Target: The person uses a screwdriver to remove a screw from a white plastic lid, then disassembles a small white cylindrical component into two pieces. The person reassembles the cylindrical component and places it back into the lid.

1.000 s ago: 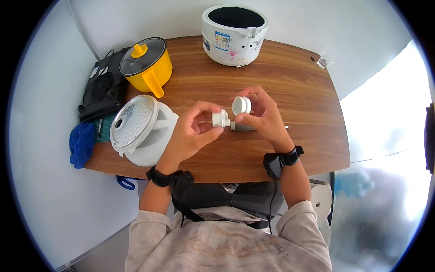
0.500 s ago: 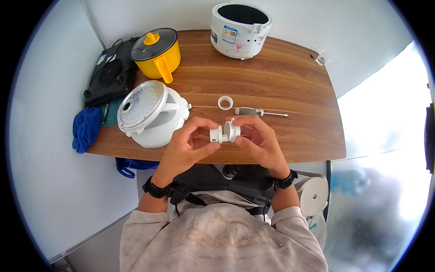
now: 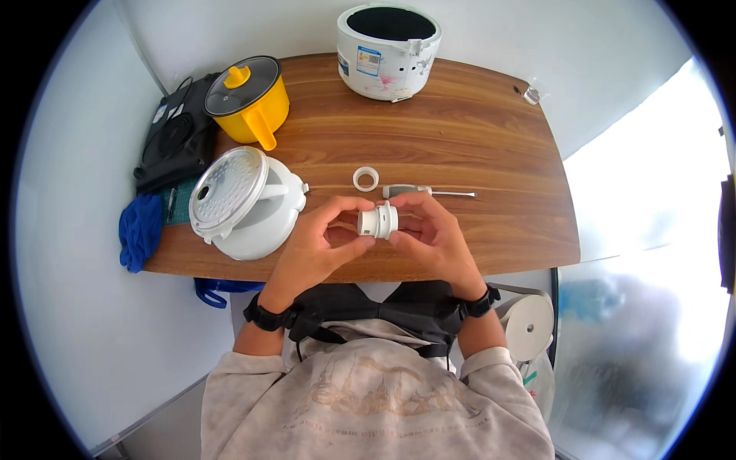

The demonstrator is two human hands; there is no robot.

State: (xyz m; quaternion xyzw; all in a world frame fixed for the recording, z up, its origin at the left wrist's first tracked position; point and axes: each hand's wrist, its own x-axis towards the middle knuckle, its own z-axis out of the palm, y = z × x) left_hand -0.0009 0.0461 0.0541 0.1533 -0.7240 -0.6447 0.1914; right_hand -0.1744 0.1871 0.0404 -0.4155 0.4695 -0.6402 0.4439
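Note:
Above the table's near edge, two short white plastic cylinders are joined end to end, or nearly so; I cannot tell whether they are locked. My left hand pinches the left cylinder, which has a small slot in its side. Thumb and fingers of my right hand close on the right cylinder, which has a flange and a small tab on top. Just beyond them lie a white ring and a screwdriver with a grey and white handle, its shaft pointing right.
Left of my hands rests a white rice cooker lid with a tilted perforated plate. Behind it are a yellow pot, a black appliance and a blue cloth. The white rice cooker body stands at the back.
The two white cylinders, apart and at an angle before, have come together in line. My hands have drawn slightly closer. The whole view has shifted a little.

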